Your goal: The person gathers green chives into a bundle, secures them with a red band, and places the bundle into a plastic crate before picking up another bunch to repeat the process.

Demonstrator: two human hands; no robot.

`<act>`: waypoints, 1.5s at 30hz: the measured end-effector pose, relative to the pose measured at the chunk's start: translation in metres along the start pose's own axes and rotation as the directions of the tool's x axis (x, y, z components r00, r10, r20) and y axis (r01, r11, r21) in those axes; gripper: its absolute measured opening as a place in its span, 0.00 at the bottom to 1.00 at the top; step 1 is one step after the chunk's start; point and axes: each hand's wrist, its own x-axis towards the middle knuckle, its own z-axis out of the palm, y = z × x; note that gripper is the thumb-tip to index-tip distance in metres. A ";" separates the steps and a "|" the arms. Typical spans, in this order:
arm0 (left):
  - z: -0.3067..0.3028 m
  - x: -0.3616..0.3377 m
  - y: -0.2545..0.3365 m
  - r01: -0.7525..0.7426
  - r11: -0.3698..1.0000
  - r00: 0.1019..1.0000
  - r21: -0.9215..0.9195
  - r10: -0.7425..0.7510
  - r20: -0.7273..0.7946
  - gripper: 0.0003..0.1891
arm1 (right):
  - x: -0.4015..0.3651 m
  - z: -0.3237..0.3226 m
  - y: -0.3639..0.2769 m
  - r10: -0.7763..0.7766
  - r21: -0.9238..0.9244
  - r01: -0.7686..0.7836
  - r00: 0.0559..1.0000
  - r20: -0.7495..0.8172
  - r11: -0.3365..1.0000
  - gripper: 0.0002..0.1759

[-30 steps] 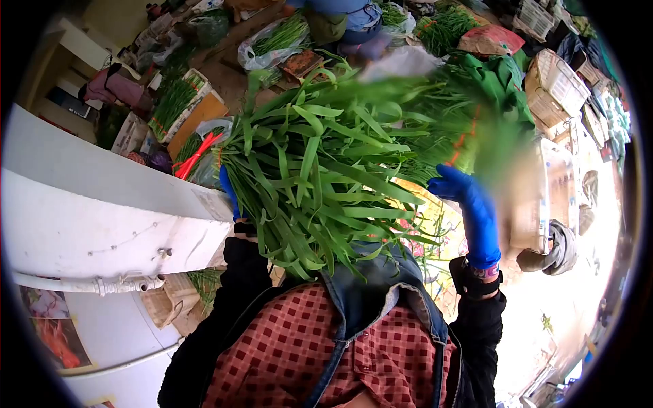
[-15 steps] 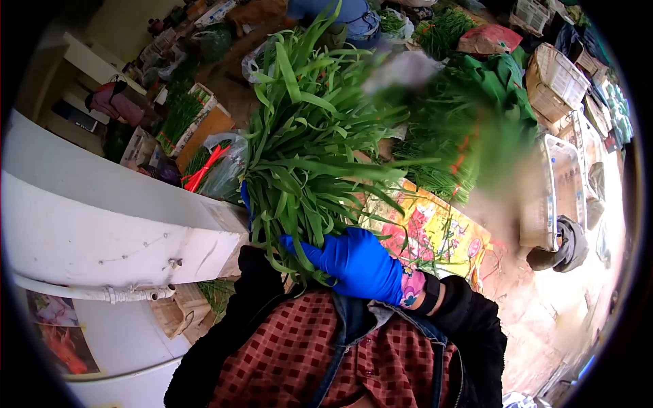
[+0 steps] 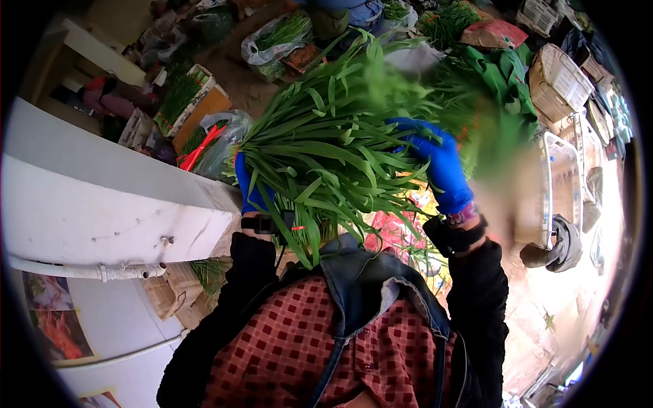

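Note:
A large bunch of long green leaves (image 3: 333, 143) spreads in front of my chest, its gathered end at the left and its leaf tips fanning right. My left hand (image 3: 252, 187), in a blue glove, is closed round the gathered end, with the fingers partly hidden by leaves. At the right side of the bunch, my right hand (image 3: 439, 160), also blue-gloved, reaches in among the leaf tips; its fingers are bent and partly covered, so their grip is unclear.
A white ledge (image 3: 122, 217) with a pipe (image 3: 102, 272) runs along the left. Plastic crates (image 3: 552, 190) stand at the right. Behind are a bag of greens (image 3: 279, 41), a green cloth (image 3: 507, 88) and one person in blue (image 3: 347, 10). Another person (image 3: 109, 98) bends at the far left.
My right hand has moved from low beside the bunch up to its right side. The bunch has tilted over to the right, and my left hand shows more.

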 end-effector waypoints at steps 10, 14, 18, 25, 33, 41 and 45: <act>0.014 -0.009 -0.006 -0.115 0.993 0.978 0.011 0.115 -0.173 0.29 | -0.024 -0.054 0.026 0.059 -0.128 -0.076 0.990 -0.129 0.989 0.25; 0.011 -0.006 -0.005 -0.156 0.987 0.954 0.028 0.158 -0.254 0.29 | -0.038 -0.059 0.012 -0.267 -0.253 0.199 0.926 -0.268 0.947 0.24; 0.002 -0.005 -0.008 -0.152 0.988 0.969 0.000 0.149 -0.199 0.30 | -0.044 -0.026 0.006 -0.360 -0.647 0.328 0.929 0.088 0.688 0.34; -0.018 -0.008 -0.019 -0.122 0.987 0.975 0.105 0.139 -0.174 0.29 | -0.077 0.066 0.051 -0.191 -0.649 0.533 0.831 0.523 0.542 0.34; -0.063 -0.008 -0.017 0.130 0.937 0.978 -0.324 -0.176 -0.116 0.25 | -0.087 0.066 0.029 -0.227 -0.631 0.760 0.649 0.726 0.156 0.35; -0.056 -0.019 -0.012 0.021 0.985 0.993 -0.170 -0.040 -0.107 0.24 | -0.079 -0.004 -0.030 -0.252 -0.447 0.381 0.913 0.322 0.809 0.30; -0.053 -0.023 -0.007 0.005 0.992 0.993 -0.123 -0.019 -0.113 0.23 | -0.058 -0.008 -0.063 -0.197 -0.214 0.201 0.980 0.043 0.956 0.31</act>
